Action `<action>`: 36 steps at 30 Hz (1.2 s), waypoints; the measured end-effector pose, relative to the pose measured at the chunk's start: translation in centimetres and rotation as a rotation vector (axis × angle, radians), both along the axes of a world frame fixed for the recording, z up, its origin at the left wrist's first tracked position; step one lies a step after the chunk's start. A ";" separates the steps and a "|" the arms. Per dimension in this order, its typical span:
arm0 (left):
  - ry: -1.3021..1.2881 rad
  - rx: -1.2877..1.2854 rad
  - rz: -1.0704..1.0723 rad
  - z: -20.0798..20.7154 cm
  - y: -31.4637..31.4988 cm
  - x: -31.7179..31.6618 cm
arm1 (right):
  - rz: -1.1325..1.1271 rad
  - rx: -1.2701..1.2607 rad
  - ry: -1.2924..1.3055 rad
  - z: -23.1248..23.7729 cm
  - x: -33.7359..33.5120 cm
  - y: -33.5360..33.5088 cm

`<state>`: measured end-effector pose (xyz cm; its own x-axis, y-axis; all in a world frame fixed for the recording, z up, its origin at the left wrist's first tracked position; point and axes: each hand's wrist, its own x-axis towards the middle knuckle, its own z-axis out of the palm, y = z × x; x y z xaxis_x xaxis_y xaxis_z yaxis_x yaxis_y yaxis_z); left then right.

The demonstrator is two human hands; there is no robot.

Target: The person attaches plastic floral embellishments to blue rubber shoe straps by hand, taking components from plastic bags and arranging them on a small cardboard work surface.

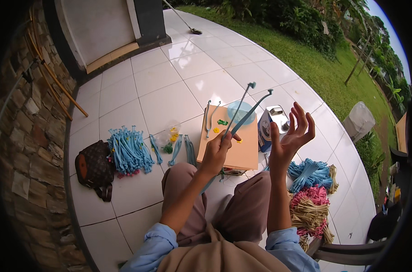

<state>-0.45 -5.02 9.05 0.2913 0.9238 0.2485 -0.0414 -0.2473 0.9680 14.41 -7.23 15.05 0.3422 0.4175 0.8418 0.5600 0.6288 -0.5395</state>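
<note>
My left hand (215,154) is closed around two long blue-green straps (256,106) with small knobbed ends, which fan upward and away from me. My right hand (291,136) is raised to the right, fingers spread and curved, with nothing in it. Beneath the straps lies a tan board (240,154) on top of a box in front of my knees. On the board are a clear blue dish (242,113), a green piece (222,122), small yellow pieces (216,130) and two thin straps at the left edge. A blue-and-white can (265,131) with a silver top stands beside the board.
To the left are a brown bag (95,170), a large pile of blue straps (131,149) and a clear plastic bag (172,131) with yellow pieces. Blue bundles (310,174) and pink-and-beige bundles (309,208) lie at right. A broom (195,31) rests farther off.
</note>
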 end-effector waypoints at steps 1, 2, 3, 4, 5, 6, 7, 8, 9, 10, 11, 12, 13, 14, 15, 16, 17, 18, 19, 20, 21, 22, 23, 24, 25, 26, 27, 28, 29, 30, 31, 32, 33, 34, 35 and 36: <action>-0.033 -0.040 -0.008 -0.6 0.3 0.1 | 0.140 -0.073 0.128 -0.7 0.1 0.8; -0.030 -0.045 -0.007 -1.3 0.6 0.3 | 0.305 -0.205 0.237 -1.6 0.3 1.6; -0.002 -0.011 0.020 -2.1 0.8 0.4 | 0.471 -0.337 0.345 -2.2 0.4 2.3; 0.026 0.023 0.047 -2.6 0.9 0.5 | 0.601 -0.363 0.430 -2.9 0.3 2.8; 0.027 0.018 0.050 -3.1 1.0 0.5 | 0.644 -0.385 0.527 -3.4 0.0 3.2; 0.076 0.064 0.074 -3.6 1.1 0.4 | 0.655 -0.409 0.527 -4.1 0.3 3.6; 0.124 0.109 0.097 -4.0 1.2 0.3 | 0.664 -0.434 0.527 -4.7 0.6 4.0; 0.169 0.106 0.099 -4.4 1.1 0.2 | 0.660 -0.441 0.533 -5.3 0.8 4.2; 0.172 0.097 0.094 -4.8 1.2 0.3 | 0.652 -0.424 0.535 -5.8 0.9 4.4; 0.152 0.152 0.090 -5.3 1.4 0.5 | 0.642 -0.407 0.537 -6.2 1.1 4.6; 0.137 0.205 0.086 -5.7 1.5 0.5 | 0.636 -0.415 0.548 -6.6 1.1 4.7; 0.143 0.194 0.077 -6.0 1.6 0.5 | 0.627 -0.412 0.544 -6.9 1.2 4.8; 0.132 0.096 0.013 -6.1 1.7 0.3 | 0.617 -0.409 0.539 -7.2 1.2 4.8; 0.116 -0.004 -0.046 -6.3 1.7 0.1 | 0.611 -0.419 0.546 -7.2 1.1 4.8; 0.118 -0.016 -0.051 -6.8 1.8 -0.1 | 0.625 -0.416 0.549 -7.1 1.0 4.8; 0.002 -0.130 -0.131 -7.3 2.0 -0.3 | 0.640 -0.413 0.551 -7.2 0.9 4.8; -0.116 -0.239 -0.209 -7.7 2.1 -0.4 | 0.635 -0.420 0.556 -7.4 1.1 4.9; -0.115 -0.247 -0.210 -8.0 2.3 -0.3 | 0.606 -0.410 0.555 -7.7 1.2 5.0; -0.190 -0.327 -0.243 -8.2 2.5 -0.1 | 0.580 -0.402 0.553 -7.9 1.3 5.1; -0.268 -0.411 -0.275 -8.2 2.7 0.1 | 0.539 -0.405 0.568 -8.0 1.6 5.0; -0.270 -0.425 -0.271 -8.1 2.8 0.2 | 0.509 -0.400 0.583 -8.2 1.9 5.1; -0.301 -0.470 -0.255 -7.9 2.8 0.3 | 0.486 -0.394 0.623 -8.3 1.9 5.0; -0.331 -0.507 -0.238 -7.3 3.1 0.3 | 0.467 -0.382 0.660 -8.2 2.0 5.1; -0.362 -0.535 -0.252 -7.0 3.3 0.1 | 0.470 -0.389 0.700 -8.3 2.2 5.1; -0.364 -0.542 -0.245 -7.2 3.2 -0.1 | 0.473 -0.398 0.702 -8.4 2.1 5.1; -0.380 -0.573 -0.226 -7.3 3.2 -0.4 | 0.494 -0.396 0.737 -8.5 2.0 5.2; -0.397 -0.604 -0.207 -7.6 3.2 -0.6 | 0.514 -0.395 0.772 -8.5 1.9 5.3; -0.445 -0.587 -0.204 -7.9 3.3 -0.8 | 0.517 -0.397 0.771 -8.7 1.8 5.4; -0.448 -0.585 -0.204 -7.9 3.3 -0.8 | 0.533 -0.399 0.797 -8.8 1.7 5.6; -0.396 -0.561 -0.165 -7.8 3.3 -0.9 | 0.549 -0.400 0.822 -9.0 1.7 5.7; -0.344 -0.536 -0.127 -7.7 3.2 -0.9 | 0.550 -0.400 0.820 -9.1 1.6 5.8; -0.347 -0.534 -0.126 -7.8 3.2 -0.8 | 0.560 -0.399 0.815 -9.3 1.5 6.0; -0.318 -0.458 -0.080 -8.2 3.1 -0.6 | 0.569 -0.399 0.810 -9.4 1.5 6.1; -0.288 -0.382 -0.034 -8.4 3.1 -0.6 | 0.571 -0.399 0.807 -9.4 1.4 6.2; -0.292 -0.380 -0.035 -8.5 3.2 -0.5 | 0.588 -0.423 0.798 -9.4 1.4 6.3; -0.351 -0.391 -0.006 -8.5 3.2 -0.5 | 0.605 -0.447 0.790 -9.5 1.5 6.4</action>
<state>-0.98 -1.77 0.56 0.2578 0.9657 -0.0313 -0.3800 0.1312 0.9156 15.86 -0.84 5.58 0.3547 0.9122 0.2051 -0.3807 0.3413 -0.8594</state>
